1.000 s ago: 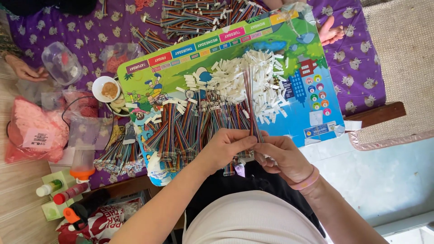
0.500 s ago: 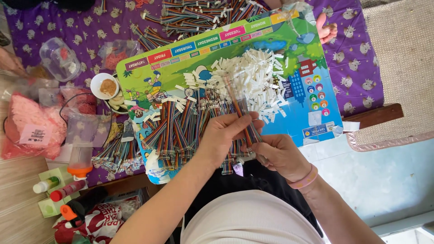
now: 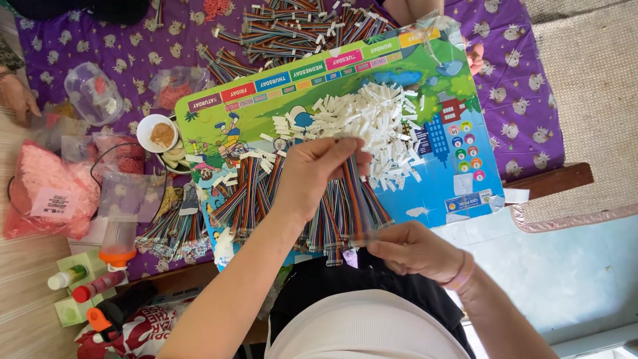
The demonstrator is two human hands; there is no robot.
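My left hand is closed over the far end of a multicoloured ribbon cable, right at the edge of a pile of small white connectors. The near end of that cable is pinched in my right hand, close to my body. The cable runs taut between both hands, above a heap of similar striped cables. All of this lies on a bright printed play board.
More ribbon cables are heaped on the purple patterned cloth beyond the board. A small bowl, plastic bags, a pink bag and bottles sit at left. Another person's hand shows at the left edge.
My left hand has moved away from my body toward the white connectors, sliding along the cable. My right hand has stayed near my body, gripping the cable's near end.
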